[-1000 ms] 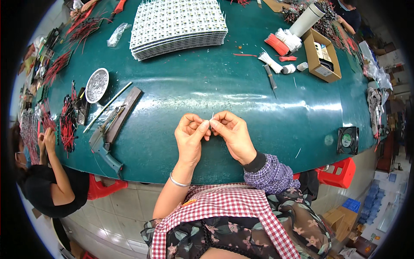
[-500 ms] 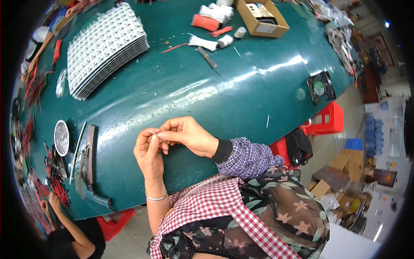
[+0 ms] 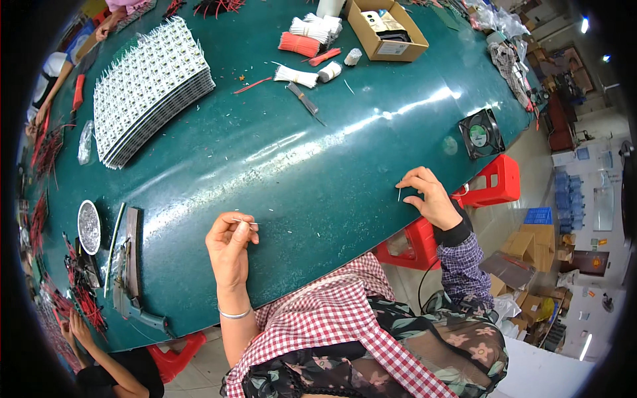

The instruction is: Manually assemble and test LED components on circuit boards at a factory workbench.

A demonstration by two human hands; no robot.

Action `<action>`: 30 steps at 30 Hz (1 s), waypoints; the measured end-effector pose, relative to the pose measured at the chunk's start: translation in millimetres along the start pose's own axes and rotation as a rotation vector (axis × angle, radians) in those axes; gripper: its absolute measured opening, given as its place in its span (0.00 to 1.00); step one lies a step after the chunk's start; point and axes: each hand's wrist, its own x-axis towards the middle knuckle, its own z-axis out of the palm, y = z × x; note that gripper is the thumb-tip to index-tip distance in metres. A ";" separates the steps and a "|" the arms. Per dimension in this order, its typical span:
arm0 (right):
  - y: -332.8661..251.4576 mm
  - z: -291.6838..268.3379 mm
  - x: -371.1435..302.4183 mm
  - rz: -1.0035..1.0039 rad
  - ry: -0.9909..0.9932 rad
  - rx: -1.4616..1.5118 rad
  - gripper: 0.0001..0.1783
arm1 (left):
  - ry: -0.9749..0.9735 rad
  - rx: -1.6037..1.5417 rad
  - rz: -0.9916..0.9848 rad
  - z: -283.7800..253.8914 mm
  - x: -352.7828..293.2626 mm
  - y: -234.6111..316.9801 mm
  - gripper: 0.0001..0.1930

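Pinched between the thumb and fingers of my left hand [image 3: 230,251] is a thin, short white strand [image 3: 247,222]. Its exact kind is too small to make out. Over toward the table's right edge, my right hand [image 3: 431,200] has its thumb and fingers apart. Right at those fingertips is another thin white strand [image 3: 399,194] on the green table. A few tiny white bits [image 3: 290,231] lie on the tabletop to the right of my left hand.
A stack of white panels [image 3: 156,86] stands far left. Bundled wires [image 3: 297,42] and a cardboard box [image 3: 391,48] sit at the back. A black fan [image 3: 481,134] lies at right. Left are a metal bowl [image 3: 89,227], a soldering-gun-like tool [image 3: 142,317] and another person's hands [image 3: 78,326].
My hands have parted. The right one has left the left one and moved to the right, to the strand on the table. My left hand stays in place with its strand.
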 end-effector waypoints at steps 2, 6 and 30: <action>14.8 3.3 -0.4 0.098 -0.044 0.145 0.11 | 0.035 -0.050 -0.026 3.3 0.6 0.1 0.06; 34.3 14.2 0.8 -0.022 -0.001 0.092 0.09 | 0.065 -0.102 -0.049 3.0 1.8 1.7 0.06; -55.7 63.4 63.6 0.161 -0.089 0.979 0.05 | 0.055 0.018 -0.093 24.2 6.9 3.6 0.06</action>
